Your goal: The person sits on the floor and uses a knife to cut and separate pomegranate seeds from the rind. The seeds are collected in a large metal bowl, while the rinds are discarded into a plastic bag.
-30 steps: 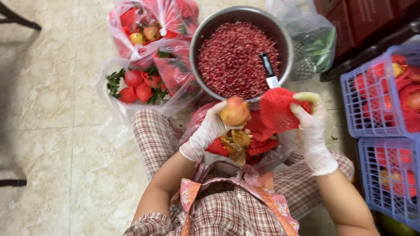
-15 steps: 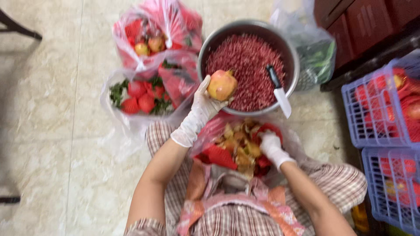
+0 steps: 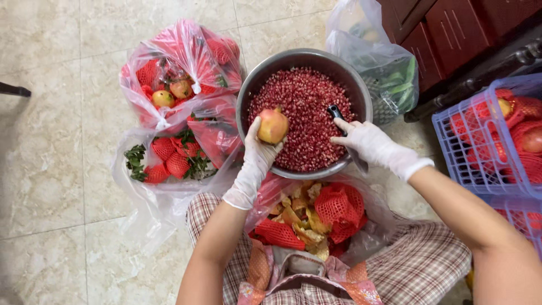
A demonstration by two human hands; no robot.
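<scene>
Over the bowl (image 3: 248,96), gloved hands hold pomegranate (image 3: 273,126) and knife (image 3: 337,113).

right hand (image 3: 370,144): up from peel bag (image 3: 307,220) to knife (image 3: 339,116), apparently gripping | left hand (image 3: 257,155): pomegranate (image 3: 273,125) barely shifted

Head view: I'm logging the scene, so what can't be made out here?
- Black-handled knife: blade hidden under the white-gloved right hand.
- Blue plastic crate: cut off by the right edge.
- Clear plastic bag: greenish contents blurred by the film.
</scene>
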